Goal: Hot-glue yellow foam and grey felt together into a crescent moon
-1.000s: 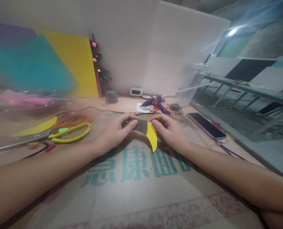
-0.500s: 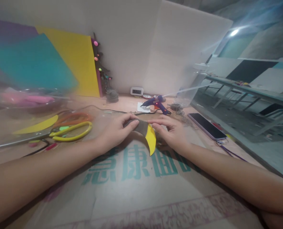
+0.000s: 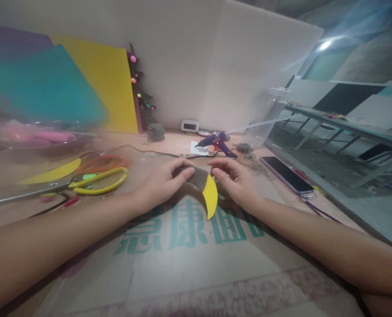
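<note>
Head view: the right hand [image 3: 238, 181], whose fingertips met the curved grey-and-yellow piece [image 3: 209, 190] half a second ago, now sits just beside it, thumb and forefinger parted, so the left hand [image 3: 164, 179], pinching the grey end, seems to bear it alone. The piece is over the printed sheet [image 3: 179, 277]; its long axis runs left to right, then bends, yellow tip pointing near.

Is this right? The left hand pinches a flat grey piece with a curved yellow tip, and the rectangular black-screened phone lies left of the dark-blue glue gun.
One slip: the rectangular black-screened phone lies right of the dark-blue glue gun, as the head view shows. The left hand does pinch a flat grey piece with a curved yellow tip.
</note>
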Demonstrator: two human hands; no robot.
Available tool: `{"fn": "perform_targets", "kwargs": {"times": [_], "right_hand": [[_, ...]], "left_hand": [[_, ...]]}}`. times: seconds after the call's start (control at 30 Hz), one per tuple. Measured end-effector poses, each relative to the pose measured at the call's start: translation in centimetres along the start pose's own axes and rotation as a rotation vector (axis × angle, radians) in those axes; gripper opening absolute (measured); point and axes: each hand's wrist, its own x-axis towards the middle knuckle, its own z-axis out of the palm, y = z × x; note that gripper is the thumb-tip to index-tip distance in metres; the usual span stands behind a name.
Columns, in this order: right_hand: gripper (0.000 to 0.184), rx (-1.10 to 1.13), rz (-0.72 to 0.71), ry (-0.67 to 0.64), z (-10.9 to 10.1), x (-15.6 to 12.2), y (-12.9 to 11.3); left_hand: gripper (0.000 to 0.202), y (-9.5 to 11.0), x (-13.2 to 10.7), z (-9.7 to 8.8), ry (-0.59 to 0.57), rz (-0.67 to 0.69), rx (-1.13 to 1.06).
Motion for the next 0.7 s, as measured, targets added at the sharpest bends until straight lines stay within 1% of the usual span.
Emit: {"fn": "perform_targets", "kwargs": {"times": [0.07, 0.17, 0.3, 0.37, 0.47, 0.6, 0.7], "right_hand": [[0.017, -0.04, -0.057, -0.005, -0.05, -0.04, -0.3], [0.013, -0.079, -0.136, 0.008, -0.16, -0.03, -0.7], [0.012, -0.105, -0.167, -0.006, -0.25, 0.12, -0.8], [0.013, -0.104, -0.14, -0.02, -0.22, 0.16, -0.68], [0.018, -0.056, -0.055, -0.024, -0.15, 0.15, -0.38], [0.008, -0.056, 0.003, -0.029, -0.14, 0.17, -0.24], [0.007, -0.095, 0.021, -0.059, -0.15, 0.21, -0.48]], "left_hand": [[0.026, -0.03, 0.02, -0.03, -0.008, 0.004, -0.001], [0.028, -0.17, 0.1, -0.05, -0.006, -0.005, 0.007], [0.029, -0.45, 0.15, -0.01, 0.006, -0.01, 0.033], [0.029, -0.5, 0.15, 0.01, 0.011, -0.012, 0.034], [0.03, -0.37, 0.13, 0.0, 0.022, -0.015, 0.022], [0.031, -0.14, 0.12, -0.1, 0.051, -0.033, 0.041], [0.03, -0.05, 0.08, -0.12, 0.058, -0.001, 0.073]]}}
